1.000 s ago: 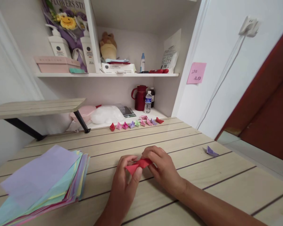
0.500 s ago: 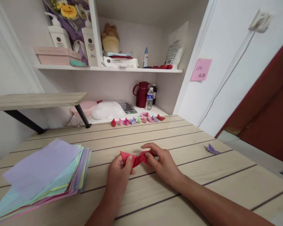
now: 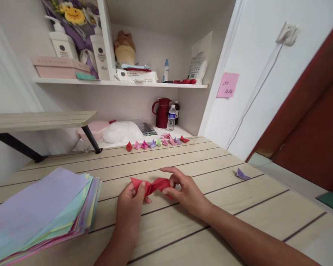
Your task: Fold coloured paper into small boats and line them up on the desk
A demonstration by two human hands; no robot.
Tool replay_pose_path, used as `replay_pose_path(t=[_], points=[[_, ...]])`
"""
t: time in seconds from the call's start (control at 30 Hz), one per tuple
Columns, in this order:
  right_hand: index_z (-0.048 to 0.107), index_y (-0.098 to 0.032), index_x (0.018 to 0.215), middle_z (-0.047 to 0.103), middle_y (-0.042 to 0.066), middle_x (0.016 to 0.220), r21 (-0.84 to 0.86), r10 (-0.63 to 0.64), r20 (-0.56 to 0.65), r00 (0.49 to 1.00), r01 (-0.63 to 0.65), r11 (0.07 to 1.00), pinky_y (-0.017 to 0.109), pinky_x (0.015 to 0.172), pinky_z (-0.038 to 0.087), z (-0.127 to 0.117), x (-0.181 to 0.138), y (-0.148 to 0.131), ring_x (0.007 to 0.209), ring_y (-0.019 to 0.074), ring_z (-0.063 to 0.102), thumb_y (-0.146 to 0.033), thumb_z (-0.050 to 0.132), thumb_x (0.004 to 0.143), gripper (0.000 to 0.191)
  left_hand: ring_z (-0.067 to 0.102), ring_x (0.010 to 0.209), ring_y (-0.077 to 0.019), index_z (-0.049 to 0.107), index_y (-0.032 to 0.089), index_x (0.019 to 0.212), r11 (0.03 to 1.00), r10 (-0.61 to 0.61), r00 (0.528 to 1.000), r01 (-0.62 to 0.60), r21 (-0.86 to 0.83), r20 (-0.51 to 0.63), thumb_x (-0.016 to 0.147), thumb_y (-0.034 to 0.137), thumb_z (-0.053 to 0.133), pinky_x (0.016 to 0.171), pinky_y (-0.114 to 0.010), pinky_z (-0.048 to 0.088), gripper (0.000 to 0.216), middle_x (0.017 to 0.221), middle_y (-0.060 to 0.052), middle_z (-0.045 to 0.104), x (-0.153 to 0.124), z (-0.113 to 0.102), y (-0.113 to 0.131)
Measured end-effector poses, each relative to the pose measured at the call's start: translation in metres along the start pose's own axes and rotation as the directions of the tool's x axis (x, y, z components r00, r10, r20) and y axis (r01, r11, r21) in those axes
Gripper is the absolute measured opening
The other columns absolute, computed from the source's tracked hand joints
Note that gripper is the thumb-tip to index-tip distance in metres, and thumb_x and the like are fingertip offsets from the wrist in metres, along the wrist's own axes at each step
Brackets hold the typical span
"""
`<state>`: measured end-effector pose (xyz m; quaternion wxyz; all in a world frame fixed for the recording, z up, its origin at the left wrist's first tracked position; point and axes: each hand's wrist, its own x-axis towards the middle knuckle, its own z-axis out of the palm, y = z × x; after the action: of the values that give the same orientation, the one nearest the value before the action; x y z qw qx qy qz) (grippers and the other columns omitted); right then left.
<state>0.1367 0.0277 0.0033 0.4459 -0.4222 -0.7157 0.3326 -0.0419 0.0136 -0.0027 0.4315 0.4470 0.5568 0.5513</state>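
A folded red paper piece (image 3: 150, 185) is stretched between both my hands just above the wooden table (image 3: 238, 210). My left hand (image 3: 131, 207) pinches its left end with thumb and fingers closed. My right hand (image 3: 183, 188) pinches its right end, the index finger stretched out over it. A row of several small folded paper boats (image 3: 155, 142) in red, pink, purple and green stands along the table's far edge. One purple folded piece (image 3: 242, 174) lies alone at the right.
A stack of coloured paper sheets (image 3: 41, 210) lies at the front left. A raised wooden board on a black bracket (image 3: 41, 120) juts in from the left. Shelves behind hold bottles, a red jug (image 3: 162, 113) and a water bottle (image 3: 171, 118). A red door (image 3: 316, 125) stands right.
The red paper has been pulled out longer between my hands, and both hands have drifted slightly left. The view has shifted a little.
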Motion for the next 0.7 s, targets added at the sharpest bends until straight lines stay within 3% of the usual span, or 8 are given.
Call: replay_pose_path(t=[0.2, 0.3, 0.4, 0.5, 0.7], points=[[0.059, -0.028, 0.125, 0.059, -0.004, 0.07, -0.17, -0.065, -0.056, 0.996, 0.054, 0.984, 0.026, 0.062, 0.042, -0.0017, -0.0003, 0.003, 0.07, 0.0168, 0.054, -0.013, 0.068, 0.081, 0.047, 0.055, 0.05, -0.0126, 0.07, 0.015, 0.084, 1.0, 0.008, 1.0, -0.008, -0.021, 0.014, 0.077, 0.044, 0.064, 0.059, -0.025, 0.043, 0.03, 0.049, 0.003, 0.064, -0.0009, -0.0013, 0.0005], [0.069, -0.027, 0.102, 0.066, -0.003, 0.069, -0.3, -0.145, -0.11, 0.983, 0.106, 0.948, 0.03, 0.069, 0.042, -0.0042, -0.0003, 0.0028, 0.074, 0.019, 0.056, -0.011, 0.067, 0.082, 0.026, 0.06, 0.056, -0.014, 0.069, 0.015, 0.085, 0.999, 0.025, 1.0, -0.024, -0.044, 0.017, 0.073, 0.044, 0.065, 0.063, -0.027, 0.047, 0.031, 0.064, -0.001, 0.072, -0.0009, 0.0015, -0.0013], [0.067, -0.023, 0.078, 0.066, -0.003, 0.066, -0.311, -0.165, -0.156, 0.974, 0.11, 0.944, 0.031, 0.071, 0.041, -0.0066, 0.0008, 0.0024, 0.067, 0.0174, 0.056, -0.01, 0.064, 0.084, 0.014, 0.067, 0.071, -0.0176, 0.067, 0.017, 0.084, 0.996, 0.055, 0.998, -0.054, -0.067, 0.017, 0.071, 0.044, 0.067, 0.074, -0.03, 0.051, 0.03, 0.076, -0.004, 0.075, -0.0005, 0.0029, -0.0029], [0.065, -0.022, 0.075, 0.066, -0.002, 0.065, -0.302, -0.17, -0.179, 0.969, 0.11, 0.947, 0.031, 0.07, 0.041, -0.008, 0.0022, 0.0033, 0.065, 0.0167, 0.057, -0.01, 0.061, 0.084, 0.016, 0.068, 0.078, -0.0195, 0.064, 0.018, 0.081, 0.995, 0.082, 0.997, -0.082, -0.052, -0.001, 0.071, 0.042, 0.067, 0.076, -0.03, 0.051, 0.026, 0.076, -0.003, 0.074, -0.0002, 0.0017, -0.0042], [0.062, -0.022, 0.072, 0.066, 0.0, 0.07, -0.293, -0.209, -0.175, 0.962, 0.152, 0.944, 0.032, 0.071, 0.042, -0.0089, 0.0037, 0.0075, 0.07, 0.0186, 0.059, -0.017, 0.062, 0.086, 0.015, 0.065, 0.072, -0.0176, 0.06, 0.021, 0.077, 0.99, 0.137, 0.989, -0.135, 0.037, -0.051, 0.075, 0.044, 0.065, 0.072, -0.028, 0.05, 0.024, 0.071, 0.0, 0.069, -0.001, -0.0016, -0.0067]])
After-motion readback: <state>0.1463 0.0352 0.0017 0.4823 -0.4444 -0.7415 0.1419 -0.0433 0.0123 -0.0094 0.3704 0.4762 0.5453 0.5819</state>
